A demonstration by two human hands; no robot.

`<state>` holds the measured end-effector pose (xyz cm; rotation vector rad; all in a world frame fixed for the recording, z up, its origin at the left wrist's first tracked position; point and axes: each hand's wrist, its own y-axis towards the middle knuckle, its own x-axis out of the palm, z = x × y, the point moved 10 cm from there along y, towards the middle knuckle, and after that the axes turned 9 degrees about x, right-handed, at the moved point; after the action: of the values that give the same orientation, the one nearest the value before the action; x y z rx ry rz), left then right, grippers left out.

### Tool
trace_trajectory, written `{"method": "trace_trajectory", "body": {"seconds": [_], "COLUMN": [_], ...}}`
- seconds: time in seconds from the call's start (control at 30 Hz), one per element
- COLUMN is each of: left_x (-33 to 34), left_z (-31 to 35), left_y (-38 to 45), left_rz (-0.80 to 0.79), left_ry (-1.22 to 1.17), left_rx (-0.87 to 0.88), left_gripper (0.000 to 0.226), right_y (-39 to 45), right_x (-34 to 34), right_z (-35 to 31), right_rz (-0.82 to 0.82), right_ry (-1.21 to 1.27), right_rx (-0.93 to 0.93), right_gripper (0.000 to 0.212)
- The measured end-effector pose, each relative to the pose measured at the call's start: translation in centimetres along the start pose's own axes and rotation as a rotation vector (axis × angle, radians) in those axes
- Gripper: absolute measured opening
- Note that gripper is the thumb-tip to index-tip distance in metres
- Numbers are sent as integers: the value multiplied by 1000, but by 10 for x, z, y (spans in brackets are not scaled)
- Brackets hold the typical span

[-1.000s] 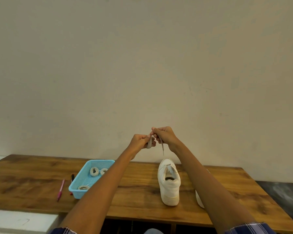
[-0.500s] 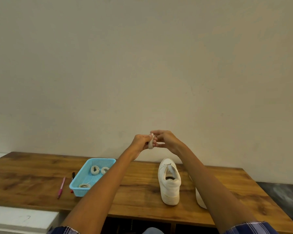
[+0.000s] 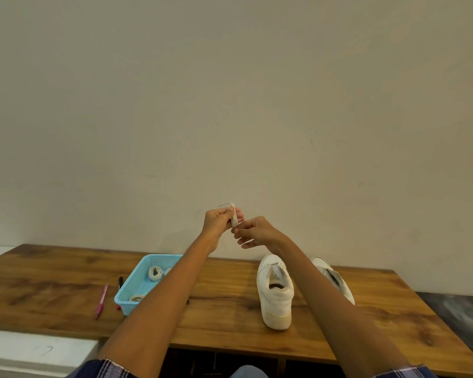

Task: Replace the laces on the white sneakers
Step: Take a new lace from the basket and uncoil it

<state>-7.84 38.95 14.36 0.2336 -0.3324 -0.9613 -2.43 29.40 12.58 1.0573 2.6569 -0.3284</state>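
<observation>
Both my hands are raised above the wooden table (image 3: 230,309), close together. My left hand (image 3: 219,221) grips a coiled white lace (image 3: 234,216), whose loose end sticks up over the fist. My right hand (image 3: 253,231) pinches the bottom of the same coil from the right. One white sneaker (image 3: 275,290) without laces stands on the table, heel toward me. The second white sneaker (image 3: 336,279) lies behind my right forearm, partly hidden.
A light blue basket (image 3: 137,285) on the left holds rolled white laces (image 3: 155,273). A pink pen (image 3: 101,301) and a black marker (image 3: 120,282) lie left of the basket. A white ledge (image 3: 25,350) sits at the lower left.
The hanging end of the lace is gone from below my right hand and is wound onto the coil. My right hand has dropped to the coil's lower edge. The camera has tilted slightly.
</observation>
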Motion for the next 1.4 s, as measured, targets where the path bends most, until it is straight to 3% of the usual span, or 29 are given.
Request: {"method": "trace_trajectory", "body": {"seconds": [0.17, 0.3, 0.4, 0.53, 0.7, 0.87, 1.07, 1.3, 1.4], "left_x": [2, 6, 5, 10, 8, -6, -13, -17, -11], "left_z": [-2, -3, -7, -7, -5, -5, -6, -13, -16], "left_y": [-3, -6, -6, -8, -8, -3, 0, 1, -1], "left_rz": [-30, -70, -56, -59, -47, 83, 127, 131, 100], "left_ry": [84, 118, 92, -55, -223, -143, -145, -206, -219], "left_rx": [-13, -19, -58, -96, -120, -62, -30, -45, -47], "left_gripper": [23, 23, 22, 22, 23, 24, 29, 30, 30], "right_y": [3, 1, -3, 2, -4, -6, 0, 2, -1], "right_x": [-14, -33, -30, -19, 4, 25, 23, 0, -13], "right_z": [7, -1, -16, -17, -13, -20, -14, -7, -16], "right_rz": [149, 279, 236, 180, -36, -144, -38, 212, 377], "right_ry": [15, 142, 40, -123, 120, 230, 379, 286, 115], "right_rx": [22, -120, -248, -271, -165, -133, -111, -167, -260], "right_gripper": [15, 37, 51, 32, 25, 32, 30, 25, 21]}}
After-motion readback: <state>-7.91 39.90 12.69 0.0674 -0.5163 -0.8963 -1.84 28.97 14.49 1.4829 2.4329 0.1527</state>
